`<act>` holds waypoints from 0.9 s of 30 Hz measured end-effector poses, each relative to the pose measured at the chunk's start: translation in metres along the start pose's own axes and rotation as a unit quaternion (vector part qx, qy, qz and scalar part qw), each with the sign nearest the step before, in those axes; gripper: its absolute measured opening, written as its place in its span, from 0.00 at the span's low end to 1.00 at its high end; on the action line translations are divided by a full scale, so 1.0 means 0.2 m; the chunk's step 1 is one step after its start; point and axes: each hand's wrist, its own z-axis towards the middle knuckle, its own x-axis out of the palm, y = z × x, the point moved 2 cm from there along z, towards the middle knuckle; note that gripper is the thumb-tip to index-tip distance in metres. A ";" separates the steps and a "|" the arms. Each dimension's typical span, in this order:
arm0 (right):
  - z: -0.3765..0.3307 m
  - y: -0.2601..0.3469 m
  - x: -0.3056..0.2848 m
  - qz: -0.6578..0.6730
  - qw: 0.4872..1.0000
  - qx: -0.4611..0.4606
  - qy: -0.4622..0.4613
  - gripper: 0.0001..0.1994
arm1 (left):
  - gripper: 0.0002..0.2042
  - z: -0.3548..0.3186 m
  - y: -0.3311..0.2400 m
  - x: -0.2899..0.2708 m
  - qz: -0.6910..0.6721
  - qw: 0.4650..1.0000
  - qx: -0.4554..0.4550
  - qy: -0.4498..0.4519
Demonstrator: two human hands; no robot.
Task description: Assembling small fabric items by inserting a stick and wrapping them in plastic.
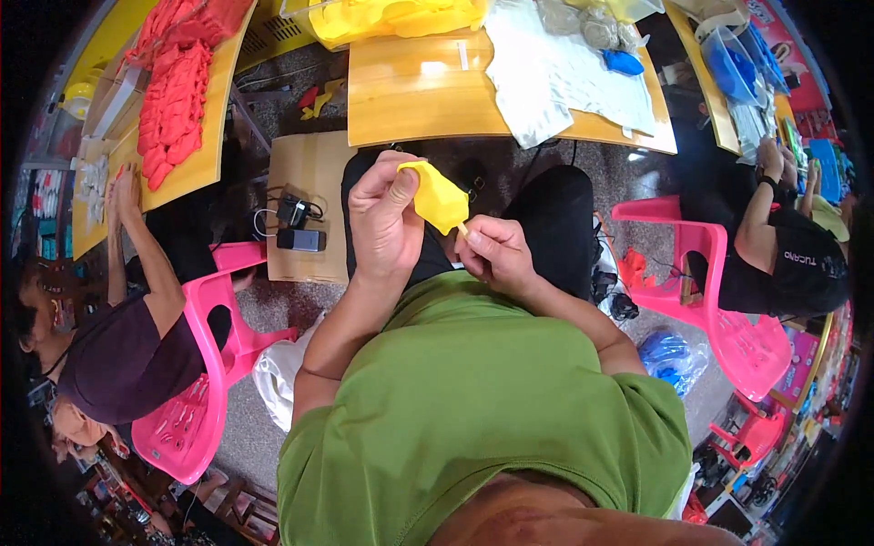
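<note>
A glossy, honey-coloured wooden table (pixel 410 96) spans the upper middle of the frame, with a rumpled white cloth (pixel 533 86) over its right part and a heap of bright yellow, soft-looking pieces (pixel 391 18) along its far edge. Below the table, at the centre, the bare left hand (pixel 387 209) pinches the upper-left edge of the work between thumb and fingers; the smaller-looking bare right hand (pixel 496 255), lower and to the right, grips its lower end with thumb and fingertips. The hands stand apart, joined only by what they hold: a bright yellow, thin, pouch-shaped piece (pixel 439 198), slanting down to the right above the dark-trousered lap. Its surface is smooth and matt, slightly creased, broad across the middle and tapering to a short, narrow yellow stem (pixel 462 228) at the right fingertips.
</note>
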 end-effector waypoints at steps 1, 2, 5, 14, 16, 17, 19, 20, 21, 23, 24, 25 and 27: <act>0.00 0.00 0.00 0.002 1.000 0.005 0.008 0.13 | 0.04 0.00 0.00 0.00 0.013 1.000 0.010 0.003; 0.01 0.01 0.00 0.002 1.000 0.005 0.009 0.13 | 0.04 0.01 0.00 0.00 0.026 0.999 0.020 0.006; 0.01 0.01 -0.01 -0.028 1.000 0.012 0.002 0.13 | 0.05 0.01 -0.02 0.02 0.069 0.997 0.017 0.009; 0.02 0.03 0.02 -0.075 0.996 -0.048 -0.002 0.10 | 0.02 0.03 -0.06 0.11 0.176 0.982 0.040 0.046; 0.02 0.05 0.03 -0.177 0.980 -0.095 0.003 0.09 | 0.02 0.03 -0.08 0.11 0.228 0.970 0.059 0.065; 0.02 0.05 0.03 -0.178 0.980 -0.094 0.004 0.09 | 0.03 0.03 -0.09 0.11 0.281 0.953 0.077 0.083; 0.02 0.06 0.02 -0.251 0.959 -0.133 0.008 0.09 | 0.03 0.03 -0.12 0.13 0.304 0.945 0.078 0.090; 0.02 0.05 0.01 -0.251 0.959 -0.133 0.007 0.09 | 0.03 0.03 -0.12 0.13 0.327 0.937 0.079 0.097; 0.02 0.04 0.01 -0.282 0.946 -0.156 0.006 0.09 | 0.03 0.03 -0.12 0.13 0.327 0.937 0.079 0.096; 0.02 0.04 0.01 -0.313 0.932 -0.180 0.005 0.09 | 0.02 0.04 -0.12 0.13 0.337 0.934 0.087 0.082; 0.02 0.04 0.01 -0.288 0.943 -0.168 -0.003 0.09 | 0.02 0.03 -0.12 0.13 0.336 0.934 0.087 0.082; 0.01 0.04 0.02 -0.262 0.952 -0.156 -0.012 0.09 | 0.02 0.03 -0.12 0.13 0.326 0.938 0.092 0.076; 0.00 0.04 0.02 -0.234 0.962 -0.137 -0.013 0.08 | 0.02 0.03 -0.11 0.14 0.316 0.941 0.097 0.071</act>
